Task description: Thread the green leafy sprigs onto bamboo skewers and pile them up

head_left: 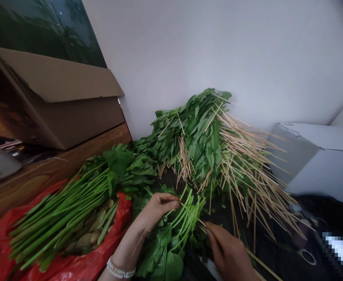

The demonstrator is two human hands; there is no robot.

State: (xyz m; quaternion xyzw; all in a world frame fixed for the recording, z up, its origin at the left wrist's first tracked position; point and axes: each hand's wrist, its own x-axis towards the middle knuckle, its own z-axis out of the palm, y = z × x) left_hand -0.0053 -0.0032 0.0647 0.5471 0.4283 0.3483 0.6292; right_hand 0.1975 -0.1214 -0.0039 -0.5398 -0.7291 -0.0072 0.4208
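In the lower middle of the head view, a small bunch of leafy greens (186,220) lies with its pale stems pointing up and its leaves down. My left hand (165,207), a beaded bracelet on its wrist, is closed at the left of the stems, thumb and finger pinched on something too small to make out. My right hand (227,248) is pinched on a thin wooden skewer (202,224) at the right of the stems. Behind, a large heap of skewered greens (200,132) leans against the wall, many skewers sticking out to the right.
At the left, long green stems (68,210) lie on a red plastic bag (101,265) with brownish pieces in it. A cardboard box (72,113) stands on a wooden surface (101,146). A white box (320,156) is at the right.
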